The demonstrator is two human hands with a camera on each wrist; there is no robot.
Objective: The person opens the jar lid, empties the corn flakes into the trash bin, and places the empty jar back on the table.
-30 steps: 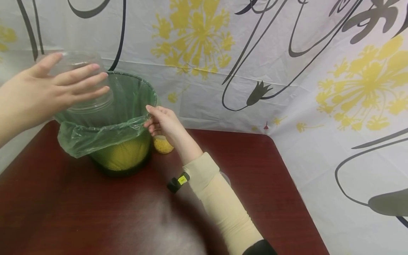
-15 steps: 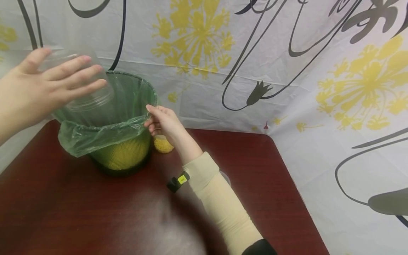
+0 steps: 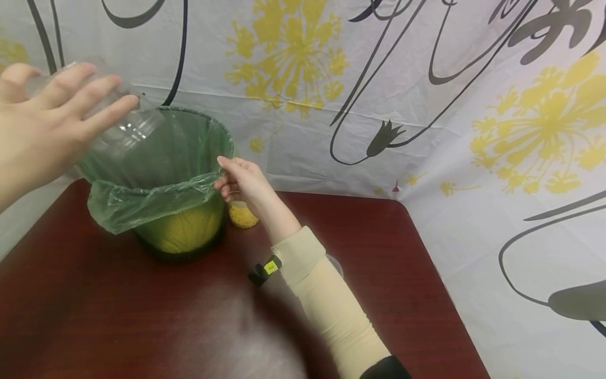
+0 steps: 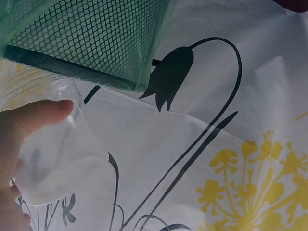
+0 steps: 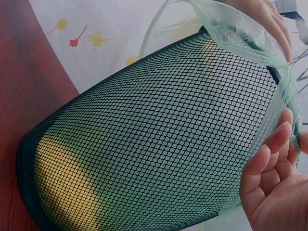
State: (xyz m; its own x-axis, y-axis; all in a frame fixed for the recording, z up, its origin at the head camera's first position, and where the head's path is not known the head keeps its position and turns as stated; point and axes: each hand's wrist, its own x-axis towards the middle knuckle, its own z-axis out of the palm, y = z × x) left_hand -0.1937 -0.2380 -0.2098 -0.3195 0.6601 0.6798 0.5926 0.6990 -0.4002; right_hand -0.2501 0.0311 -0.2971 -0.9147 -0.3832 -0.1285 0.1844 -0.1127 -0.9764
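My left hand (image 3: pixel 52 121) holds a clear plastic jar (image 3: pixel 124 138) tilted, its mouth at the upper left rim of a mesh wastebasket (image 3: pixel 208 223). In the left wrist view the thumb lies along the side of the clear jar (image 4: pixel 65 159), close by the basket's rim. A thin green bin bag (image 3: pixel 142 208) lines the basket and folds over its front edge. With thumb and fingers my right hand (image 3: pixel 243 181) pinches that bag at the right side of the rim. Yellow material shows low inside through the mesh (image 5: pixel 67 178).
A small tub of yellow bits (image 3: pixel 243 216) stands right of the basket, partly behind my right hand. Part of a clear round item (image 3: pixel 335 265) shows behind the right forearm. The dark red table (image 3: pixel 142 316) meets a patterned cloth (image 3: pixel 307 131) at the back and right.
My left hand has drawn left and slightly up, tipping the jar further onto its side, so its mouth faces more to the right. The right hand keeps its place on the bag.
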